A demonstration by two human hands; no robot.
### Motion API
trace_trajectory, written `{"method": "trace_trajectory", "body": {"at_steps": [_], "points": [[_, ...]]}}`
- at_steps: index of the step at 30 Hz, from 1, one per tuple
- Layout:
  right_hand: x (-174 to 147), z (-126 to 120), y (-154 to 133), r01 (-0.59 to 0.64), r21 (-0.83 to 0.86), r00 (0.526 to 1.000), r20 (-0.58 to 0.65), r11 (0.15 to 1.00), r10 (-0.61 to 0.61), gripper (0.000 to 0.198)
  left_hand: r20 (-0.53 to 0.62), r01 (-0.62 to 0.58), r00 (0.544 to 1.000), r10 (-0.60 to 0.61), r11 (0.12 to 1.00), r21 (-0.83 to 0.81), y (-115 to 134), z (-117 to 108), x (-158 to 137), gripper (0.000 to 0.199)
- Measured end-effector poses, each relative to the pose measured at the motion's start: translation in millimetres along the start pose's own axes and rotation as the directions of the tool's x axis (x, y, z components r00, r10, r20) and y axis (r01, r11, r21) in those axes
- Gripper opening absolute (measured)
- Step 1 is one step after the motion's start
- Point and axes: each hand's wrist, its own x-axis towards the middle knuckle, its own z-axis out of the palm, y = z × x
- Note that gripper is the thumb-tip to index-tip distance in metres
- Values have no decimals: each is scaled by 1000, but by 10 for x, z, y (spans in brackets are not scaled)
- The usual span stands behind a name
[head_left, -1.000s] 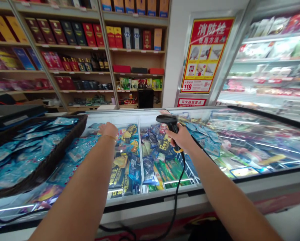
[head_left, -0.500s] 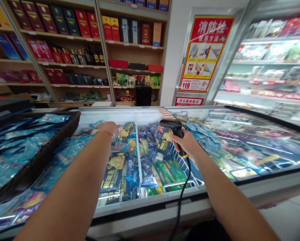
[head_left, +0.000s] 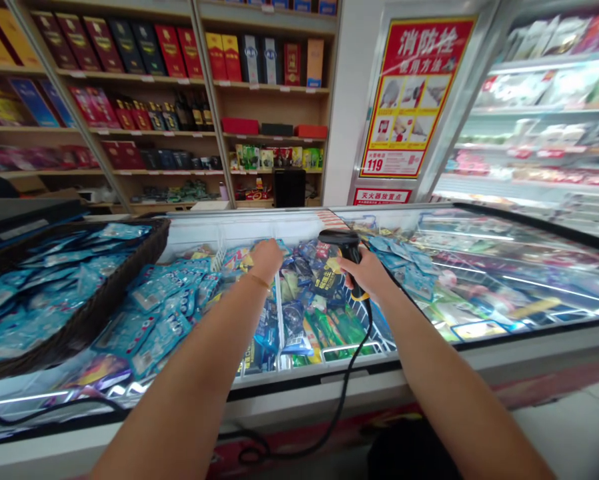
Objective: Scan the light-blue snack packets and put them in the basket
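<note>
My right hand (head_left: 366, 272) grips a black and yellow barcode scanner (head_left: 340, 239) by its handle, over the right-hand basket of the chest freezer. Its black cable hangs down past the freezer's front. My left hand (head_left: 268, 257) is closed near the white wire divider, its fingers mostly hidden behind the back of the hand. A blue packet (head_left: 282, 246) shows at its fingertips. Beneath my hands lie frozen treats in bags: dark packets with yellow print (head_left: 328, 279) and green packets (head_left: 335, 333). More blue packets (head_left: 162, 287) fill the left compartment.
A dark woven basket (head_left: 144, 263) of blue packets sits on the freezer at left. The freezer's front rim (head_left: 309, 375) runs below my arms, and sliding glass (head_left: 519, 267) covers the right side. Shelves of boxes (head_left: 272, 87) and a red poster (head_left: 419, 100) stand behind.
My left hand has moved right, from the left compartment toward the wire divider, with blue packaging at its fingers. The scanner stays in my right hand, nearly still. The view has shifted slightly.
</note>
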Motion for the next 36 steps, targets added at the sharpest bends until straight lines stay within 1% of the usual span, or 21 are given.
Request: {"method": "trace_trajectory", "body": {"at_steps": [1, 3, 5, 6, 8, 9, 11, 14, 16, 18, 19, 21, 23, 24, 25, 27, 31, 36], "points": [[-2, 6, -7, -8, -1, 1000, -1, 1000, 8, 25, -17, 6, 1000, -6, 999, 44, -32, 6, -13, 16], [-11, 18, -27, -16, -8, 1000, -2, 1000, 16, 23, -76, 36, 997, -24, 987, 159, -86, 20, -13, 32], [-22, 30, -50, -9, -20, 1000, 2, 1000, 9, 21, -126, 104, 989, -83, 979, 178, -120, 33, 12, 47], [-28, 35, -61, -3, -27, 1000, 6, 1000, 3, 20, -123, 135, 986, -114, 975, 176, -130, 38, 30, 50], [-37, 44, -74, 7, -41, 1000, 17, 999, -6, 17, -79, 162, 985, -151, 972, 168, -146, 49, 68, 48], [-39, 48, -75, 6, -45, 1000, 20, 999, -5, 16, -65, 160, 986, -151, 975, 157, -155, 55, 84, 45], [-35, 54, -62, 2, -49, 1000, 26, 999, -1, 17, -88, 153, 986, -144, 983, 105, -178, 69, 109, 39], [-16, 62, -14, 1, -44, 999, 33, 999, 0, 19, -126, 142, 981, -149, 988, -60, -226, 88, 134, 27], [-8, 71, 18, 10, -51, 999, 38, 999, -8, 20, -125, 116, 981, -148, 966, -231, -256, 97, 152, 17], [-16, 84, 32, 14, -63, 999, 34, 998, -12, 20, -122, 79, 981, -148, 891, -448, -271, 108, 167, 9], [-28, 92, 29, 13, -74, 999, 33, 997, -10, 20, -114, 64, 982, -154, 825, -562, -271, 115, 171, 7], [-64, 113, 5, 7, -108, 1000, 31, 994, -4, 20, -72, 56, 983, -167, 653, -755, -254, 131, 170, 8], [-108, 137, -32, 9, -148, 999, 33, 989, -4, 22, -24, 69, 983, -180, 494, -866, -219, 143, 155, 11], [-128, 150, -50, 13, -166, 999, 38, 986, -7, 22, -2, 83, 982, -189, 440, -894, -199, 146, 144, 12], [-146, 163, -65, 19, -180, 999, 45, 984, -11, 22, 17, 98, 980, -198, 405, -909, -180, 147, 133, 13], [-168, 185, -81, 29, -200, 998, 59, 979, -18, 21, 45, 123, 977, -210, 376, -918, -150, 145, 111, 15], [-164, 205, -51, 52, -220, 997, 63, 974, -39, 21, 61, 136, 977, -202, 386, -913, -132, 143, 89, 18], [-139, 193, 0, 57, -216, 997, 67, 975, -43, 20, 44, 123, 977, -210, 384, -915, -142, 157, 102, 22]]}}
